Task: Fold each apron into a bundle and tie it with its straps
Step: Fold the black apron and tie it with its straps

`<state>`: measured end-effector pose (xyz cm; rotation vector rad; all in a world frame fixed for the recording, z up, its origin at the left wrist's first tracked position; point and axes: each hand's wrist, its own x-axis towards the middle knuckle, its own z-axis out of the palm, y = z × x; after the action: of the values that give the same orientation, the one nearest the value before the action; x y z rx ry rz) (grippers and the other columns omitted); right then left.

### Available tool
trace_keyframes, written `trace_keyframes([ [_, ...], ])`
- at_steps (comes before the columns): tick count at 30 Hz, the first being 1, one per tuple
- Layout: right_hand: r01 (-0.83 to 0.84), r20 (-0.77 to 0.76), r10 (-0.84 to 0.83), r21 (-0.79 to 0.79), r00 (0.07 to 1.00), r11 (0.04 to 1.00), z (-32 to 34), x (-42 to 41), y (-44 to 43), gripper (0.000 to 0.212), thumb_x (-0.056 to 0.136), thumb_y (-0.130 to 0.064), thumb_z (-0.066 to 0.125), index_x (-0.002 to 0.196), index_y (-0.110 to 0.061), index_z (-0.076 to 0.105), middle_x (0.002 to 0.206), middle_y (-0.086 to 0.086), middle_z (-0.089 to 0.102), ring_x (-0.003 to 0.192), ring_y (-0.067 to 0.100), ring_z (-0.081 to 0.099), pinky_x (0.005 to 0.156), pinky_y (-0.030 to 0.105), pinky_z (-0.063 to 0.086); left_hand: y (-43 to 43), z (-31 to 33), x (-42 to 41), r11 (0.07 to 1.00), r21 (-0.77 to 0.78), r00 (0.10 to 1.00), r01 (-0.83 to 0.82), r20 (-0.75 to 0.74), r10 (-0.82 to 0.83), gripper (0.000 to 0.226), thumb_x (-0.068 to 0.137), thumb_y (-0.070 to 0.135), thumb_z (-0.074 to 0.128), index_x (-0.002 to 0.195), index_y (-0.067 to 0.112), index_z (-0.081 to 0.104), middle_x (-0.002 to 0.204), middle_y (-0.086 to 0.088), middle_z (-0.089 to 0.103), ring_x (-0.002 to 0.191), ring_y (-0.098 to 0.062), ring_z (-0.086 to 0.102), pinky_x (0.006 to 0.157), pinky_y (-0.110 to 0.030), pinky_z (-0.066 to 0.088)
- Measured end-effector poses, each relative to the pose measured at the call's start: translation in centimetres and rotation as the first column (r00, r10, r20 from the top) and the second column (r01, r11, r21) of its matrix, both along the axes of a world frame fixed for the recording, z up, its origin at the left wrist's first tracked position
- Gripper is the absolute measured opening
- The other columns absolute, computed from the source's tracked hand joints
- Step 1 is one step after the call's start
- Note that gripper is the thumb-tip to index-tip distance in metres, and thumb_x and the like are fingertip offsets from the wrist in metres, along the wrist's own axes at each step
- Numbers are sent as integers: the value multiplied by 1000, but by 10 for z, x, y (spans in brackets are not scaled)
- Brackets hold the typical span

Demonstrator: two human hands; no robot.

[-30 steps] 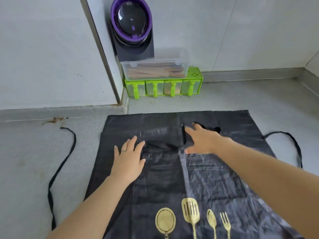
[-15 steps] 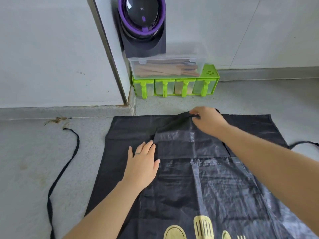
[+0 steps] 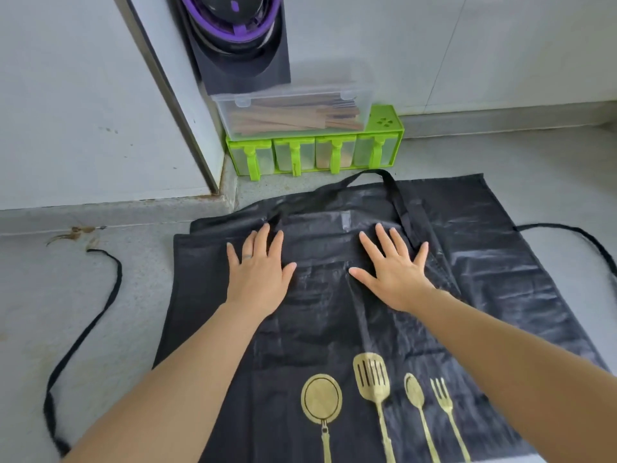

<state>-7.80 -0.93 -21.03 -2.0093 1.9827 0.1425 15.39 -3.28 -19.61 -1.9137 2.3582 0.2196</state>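
Right hand (image 3: 394, 277) dropped from the top edge, now flat beside left hand (image 3: 258, 274), both with fingers spread, pressing black apron (image 3: 484, 279) laid out on grey surface (image 3: 50, 322). Neck loop (image 3: 395, 192) nearly reaches green organizer (image 3: 387, 123), clear box (image 3: 293, 108) on top; strap (image 3: 117, 282) trails left.

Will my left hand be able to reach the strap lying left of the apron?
Probably yes: the left hand lies flat on the apron holding nothing, and nothing stands between it and the left strap.

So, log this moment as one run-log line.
apron: spread flat, not bundled | left hand: open, pressing apron | right hand: open, pressing apron | neck loop: at top edge | side straps: untied
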Motion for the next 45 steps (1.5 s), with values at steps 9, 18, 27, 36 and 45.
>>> trace_keyframes([
  [9,-279,143,306,-180,941,943,19,-6,118,74,86,-69,14,150,-31,15,159,0,10,146,18,1,115,59,1,120,5,15,936,-88,919,341,-177,-352,50,95,45,33,136,21,49,148,-1,37,140,-22,32,116,-48,13],
  [18,-588,-90,583,-44,807,808,17,-33,201,67,89,-62,34,144,-26,33,151,4,35,138,23,33,108,50,31,189,2,45,797,94,800,597,1,-600,55,87,52,43,136,28,51,153,0,33,141,-23,31,112,-50,29],
  [27,-579,-217,569,22,793,815,25,-31,204,53,86,-37,33,129,-18,57,132,8,57,122,26,55,90,49,51,210,19,24,854,336,883,397,116,-455,81,92,2,46,153,24,-2,159,4,-20,148,-21,-9,116,-48,25],
  [36,-419,-80,418,7,905,908,25,-9,201,69,92,-13,45,151,-25,13,159,-2,9,146,17,6,118,41,6,218,21,2,964,213,983,161,47,-175,65,96,17,47,151,22,14,159,3,5,145,-21,13,108,-48,38],
  [45,-221,-15,222,-187,975,957,13,-13,221,66,73,-38,45,135,-16,52,135,5,55,125,27,52,104,55,37,218,16,0,993,101,989,66,127,-78,61,99,23,41,152,24,11,160,-1,9,142,-23,22,100,-36,41],
])
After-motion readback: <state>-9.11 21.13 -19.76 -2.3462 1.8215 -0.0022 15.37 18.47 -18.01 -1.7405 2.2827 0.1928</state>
